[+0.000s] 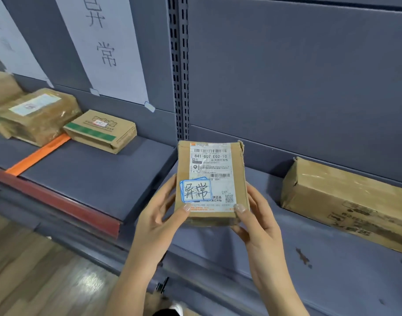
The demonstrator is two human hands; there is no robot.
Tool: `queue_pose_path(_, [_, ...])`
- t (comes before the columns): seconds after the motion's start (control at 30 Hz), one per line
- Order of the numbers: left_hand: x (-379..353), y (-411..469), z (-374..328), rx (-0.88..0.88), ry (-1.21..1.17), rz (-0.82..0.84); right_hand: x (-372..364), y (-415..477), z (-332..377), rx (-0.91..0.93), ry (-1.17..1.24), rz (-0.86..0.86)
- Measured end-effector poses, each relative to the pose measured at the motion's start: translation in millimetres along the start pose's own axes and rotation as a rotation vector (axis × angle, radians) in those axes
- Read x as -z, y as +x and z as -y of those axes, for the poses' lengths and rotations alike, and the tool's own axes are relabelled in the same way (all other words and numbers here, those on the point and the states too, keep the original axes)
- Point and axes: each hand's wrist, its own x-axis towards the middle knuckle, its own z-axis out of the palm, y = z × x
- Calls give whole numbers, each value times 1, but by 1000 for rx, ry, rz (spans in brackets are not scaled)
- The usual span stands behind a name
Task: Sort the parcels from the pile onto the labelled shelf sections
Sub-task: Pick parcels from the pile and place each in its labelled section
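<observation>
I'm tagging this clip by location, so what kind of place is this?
Probably a parcel sorting room or courier pick-up point. The left hand and right hand hold a labelled cardboard parcel, a green-striped box lies on grey metal shelving, and a handwritten paper sign is taped to its back panel.

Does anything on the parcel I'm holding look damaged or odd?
Yes: the parcel has a torn, frayed top right corner, and a handwritten blue-bordered sticker covers part of its shipping label. The box lying to its right looks dented.
</observation>
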Motion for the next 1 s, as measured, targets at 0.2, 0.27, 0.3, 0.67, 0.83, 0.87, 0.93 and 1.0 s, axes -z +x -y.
queue_pose_path(0.2, [14,-16,-2,-27,-24,-152,-13,0,-4,-51,-6,89])
queue_pose_path(0.27, [19,-17,-4,-28,-18,-204,-19,2,-6,-62,-3,112])
queue_pose_path(0.3, [22,-18,-4,-26,-15,-223,-22,2,-8,-70,3,120])
queue_pose_path(0.67, [56,-8,-7,-22,-31,-296,-62,13,-21,-92,16,157])
queue_pose_path(0.83, [88,7,-5,3,-22,-287,-93,19,-35,-95,1,113])
queue_pose_path(0.87, [97,11,-5,5,-34,-278,-102,19,-39,-96,2,103])
queue_pose_path(0.93, [116,21,-5,8,-44,-252,-120,22,-45,-93,1,80])
queue_pose_path(1.0, [138,32,-4,16,-47,-218,-141,25,-53,-85,-3,46])
